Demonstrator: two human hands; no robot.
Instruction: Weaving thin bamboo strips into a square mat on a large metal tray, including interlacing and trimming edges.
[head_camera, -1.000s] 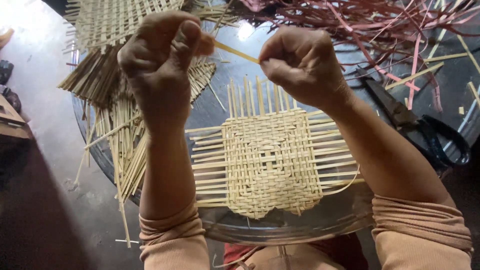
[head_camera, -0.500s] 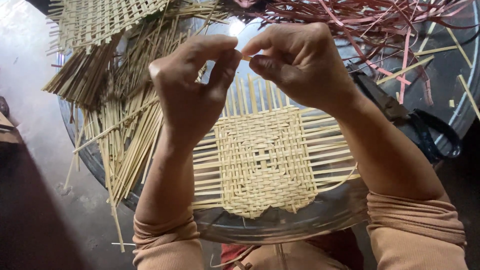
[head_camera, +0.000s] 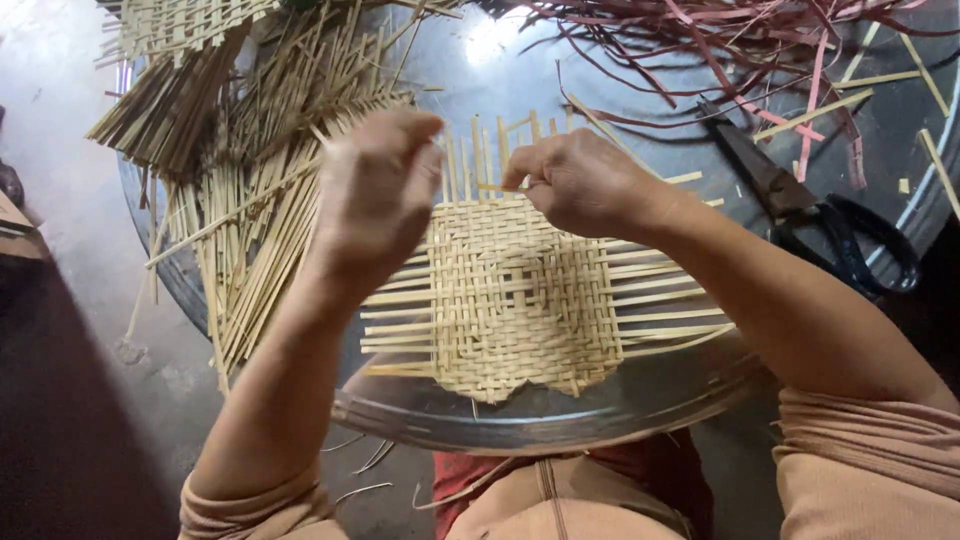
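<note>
Woven mat (head_camera: 525, 300) of pale straw strips lies flat on the round metal tray (head_camera: 560, 415), near the tray's front rim, its weave square to that rim. Loose strip ends stick out of the mat to the left, to the right and away from the person; the ones at the far edge stand in a row pointing straight away.

Left of the mat, a heap of loose straw strips (head_camera: 250, 230) covers the tray, most with their long axis running front to back, fanned a little. Beyond that heap, at the tray's far left, lies another woven piece (head_camera: 180, 25).

Left hand (head_camera: 378, 195) is raised over the mat's left far corner, blurred, fingers curled in; whether it pinches anything I cannot tell. Right hand (head_camera: 580, 180) sits at the mat's far edge, fingers closed, pinching a thin strip (head_camera: 497, 187) that lies crosswise, along that edge.

Right of the mat, black scissors (head_camera: 810, 210) rest on the tray, blades pointing away and leftward. Beyond them spreads a tangle of reddish strips (head_camera: 760, 40)
</note>
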